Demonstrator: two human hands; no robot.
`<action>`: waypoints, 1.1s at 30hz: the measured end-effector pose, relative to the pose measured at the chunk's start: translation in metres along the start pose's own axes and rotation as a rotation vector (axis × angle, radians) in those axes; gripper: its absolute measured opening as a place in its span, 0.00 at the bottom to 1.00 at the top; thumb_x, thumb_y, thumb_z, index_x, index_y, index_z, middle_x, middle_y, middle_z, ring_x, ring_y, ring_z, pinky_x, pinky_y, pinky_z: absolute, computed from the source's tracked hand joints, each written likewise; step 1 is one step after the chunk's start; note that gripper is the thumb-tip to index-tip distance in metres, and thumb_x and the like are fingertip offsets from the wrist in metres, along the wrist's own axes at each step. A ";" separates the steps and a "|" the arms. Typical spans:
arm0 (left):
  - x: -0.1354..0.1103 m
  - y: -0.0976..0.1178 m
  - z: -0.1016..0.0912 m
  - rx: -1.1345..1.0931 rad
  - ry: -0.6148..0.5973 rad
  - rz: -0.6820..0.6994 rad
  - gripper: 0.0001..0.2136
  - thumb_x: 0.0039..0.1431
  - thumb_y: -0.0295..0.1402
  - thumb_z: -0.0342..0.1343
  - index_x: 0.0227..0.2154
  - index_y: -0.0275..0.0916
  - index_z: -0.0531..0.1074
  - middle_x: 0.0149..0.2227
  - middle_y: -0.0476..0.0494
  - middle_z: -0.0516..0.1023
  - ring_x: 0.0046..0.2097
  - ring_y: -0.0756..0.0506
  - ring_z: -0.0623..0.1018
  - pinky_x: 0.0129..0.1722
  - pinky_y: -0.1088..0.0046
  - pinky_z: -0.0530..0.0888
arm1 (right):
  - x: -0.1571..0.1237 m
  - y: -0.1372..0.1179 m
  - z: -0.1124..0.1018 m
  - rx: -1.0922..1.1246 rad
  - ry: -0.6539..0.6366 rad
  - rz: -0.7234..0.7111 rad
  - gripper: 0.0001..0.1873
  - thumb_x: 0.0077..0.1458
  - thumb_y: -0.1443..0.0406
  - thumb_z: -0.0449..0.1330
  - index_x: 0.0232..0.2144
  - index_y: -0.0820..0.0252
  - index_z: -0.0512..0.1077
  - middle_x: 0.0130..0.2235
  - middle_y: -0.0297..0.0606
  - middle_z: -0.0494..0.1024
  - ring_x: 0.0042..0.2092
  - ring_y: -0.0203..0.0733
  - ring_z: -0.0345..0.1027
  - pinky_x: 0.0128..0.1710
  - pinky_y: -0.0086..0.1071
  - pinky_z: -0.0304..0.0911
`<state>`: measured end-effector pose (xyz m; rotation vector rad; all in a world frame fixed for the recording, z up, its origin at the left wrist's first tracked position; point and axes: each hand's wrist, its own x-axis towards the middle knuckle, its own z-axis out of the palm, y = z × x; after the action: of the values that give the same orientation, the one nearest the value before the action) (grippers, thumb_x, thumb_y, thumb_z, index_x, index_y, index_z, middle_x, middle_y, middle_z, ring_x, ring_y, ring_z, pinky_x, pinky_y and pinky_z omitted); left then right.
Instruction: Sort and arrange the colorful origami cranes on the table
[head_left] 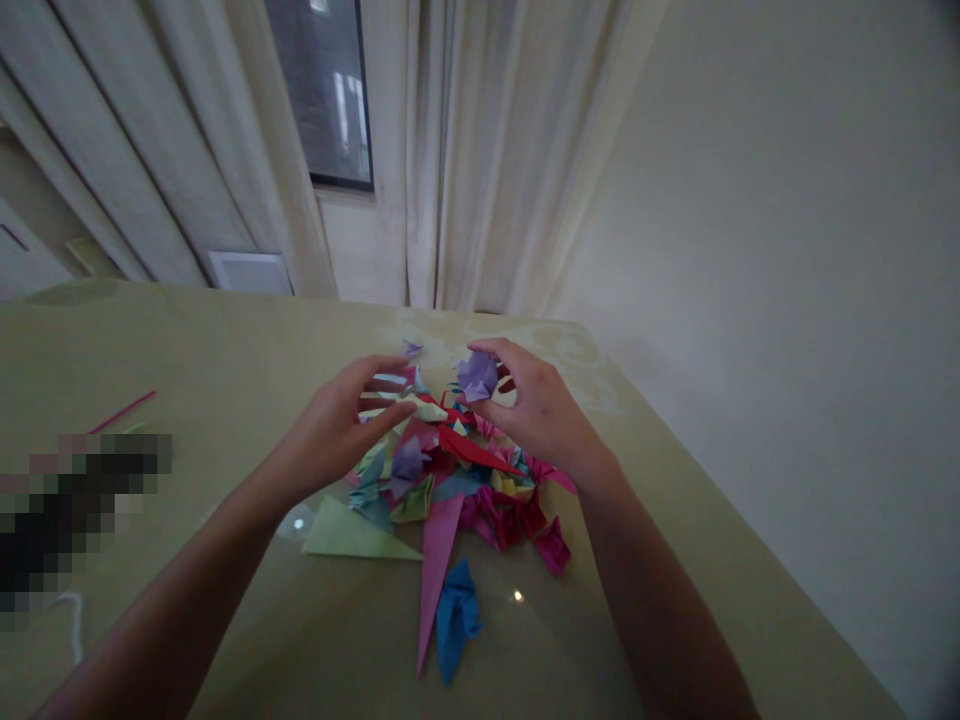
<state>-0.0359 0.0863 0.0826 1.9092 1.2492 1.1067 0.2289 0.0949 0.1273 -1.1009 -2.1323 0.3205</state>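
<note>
A heap of folded origami paper pieces [480,455] in pink, red, purple, green, blue and yellow lies in the middle of the table. Over its right side, my right hand [532,395] pinches a purple folded paper piece [478,377] between thumb and fingers. My left hand [356,410] is at the heap's left edge, fingers spread and thumb apart, with pale paper visible behind them. Whether its fingertips touch the paper I cannot tell. Nearer to me lie a pale green paper triangle [356,530], a long pink paper strip [439,570] and a blue folded paper piece [456,620].
The glossy table [225,360] meets a white wall [795,300] on the right. Curtains [495,150] and a window [326,90] stand behind it. At left are a thin pink stick [124,411], a white cord [76,625] and a blurred-out patch [75,510].
</note>
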 end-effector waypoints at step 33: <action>-0.041 0.009 0.101 0.722 -0.561 -0.036 0.65 0.37 0.50 0.78 0.77 0.49 0.48 0.79 0.26 0.42 0.75 0.13 0.50 0.60 0.25 0.68 | -0.094 0.082 0.069 0.036 -0.297 0.179 0.53 0.45 0.54 0.78 0.69 0.56 0.65 0.69 0.54 0.68 0.70 0.63 0.62 0.71 0.56 0.54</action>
<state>0.0483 0.0410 0.0290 2.4492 1.4321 0.0289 0.2684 0.0768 -0.0085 -1.2923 -2.2754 0.6384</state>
